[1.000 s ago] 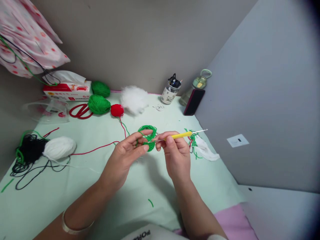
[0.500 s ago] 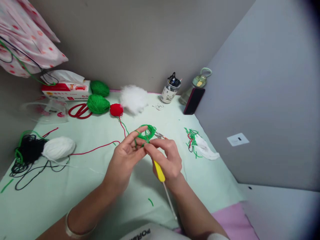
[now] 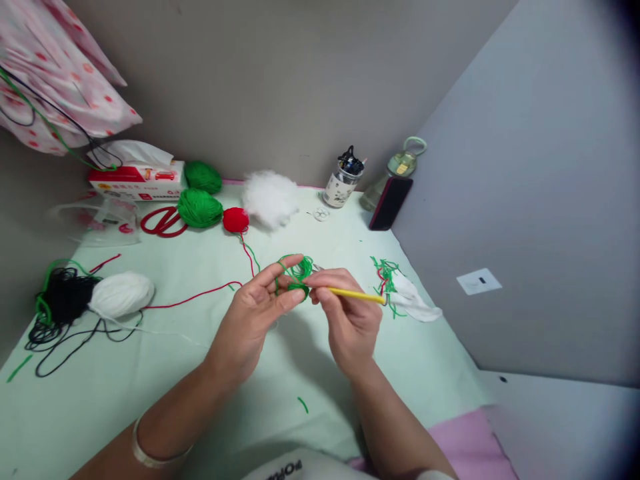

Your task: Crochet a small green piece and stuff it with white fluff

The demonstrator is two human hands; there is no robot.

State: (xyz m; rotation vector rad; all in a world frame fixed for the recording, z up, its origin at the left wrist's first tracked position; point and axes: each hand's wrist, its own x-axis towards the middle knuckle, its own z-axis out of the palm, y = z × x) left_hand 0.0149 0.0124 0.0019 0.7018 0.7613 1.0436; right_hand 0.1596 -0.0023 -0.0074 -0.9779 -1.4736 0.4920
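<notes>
My left hand (image 3: 253,313) pinches a small green crochet piece (image 3: 296,273) between thumb and fingers, with green yarn looped over the forefinger. My right hand (image 3: 347,313) grips a yellow-handled crochet hook (image 3: 356,295), its handle pointing right and its tip at the green piece. Both hands hover above the pale green table (image 3: 200,347) near its middle. A red strand (image 3: 190,298) and a green strand run from the work toward the balls at the back.
At the back lie two green yarn balls (image 3: 200,207), a red ball (image 3: 235,219), white stuffing (image 3: 269,198), red scissors (image 3: 161,222), a tissue box (image 3: 135,181), a jar (image 3: 341,187), a phone (image 3: 389,203) and a bottle (image 3: 400,167). White yarn (image 3: 121,294) and black yarn (image 3: 63,301) lie left; scraps (image 3: 400,290) right.
My right hand has swung the hook from pointing down toward me back up to level, handle to the right. The left hand keeps its pinch on the green piece.
</notes>
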